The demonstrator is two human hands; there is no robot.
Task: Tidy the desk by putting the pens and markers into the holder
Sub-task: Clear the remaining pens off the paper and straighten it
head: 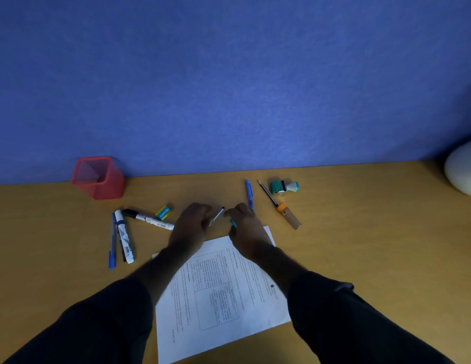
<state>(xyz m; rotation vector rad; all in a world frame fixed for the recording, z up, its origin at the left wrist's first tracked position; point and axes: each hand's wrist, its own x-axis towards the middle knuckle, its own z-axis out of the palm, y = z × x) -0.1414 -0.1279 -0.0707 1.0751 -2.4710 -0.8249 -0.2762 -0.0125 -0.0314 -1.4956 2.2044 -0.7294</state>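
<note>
A red mesh holder point(98, 178) stands at the back left against the blue wall. My left hand point(191, 224) grips a thin grey pen point(216, 216) with a black tip, tilted up to the right. My right hand point(246, 227) is closed around a teal pen point(233, 223), of which only the end shows. A blue pen point(249, 193) lies just beyond my right hand. Two white markers point(124, 236) point(150, 219) and a thin blue pen point(112, 241) lie at the left. A black pencil point(268, 193) lies at the right.
A printed paper sheet point(218, 292) lies under my forearms. A yellow-blue eraser point(163, 213) sits near the markers. A teal-white stamp point(284, 187) and an orange-capped lead tube point(289, 216) are at the right. A white rounded object point(463, 172) sits at the far right edge.
</note>
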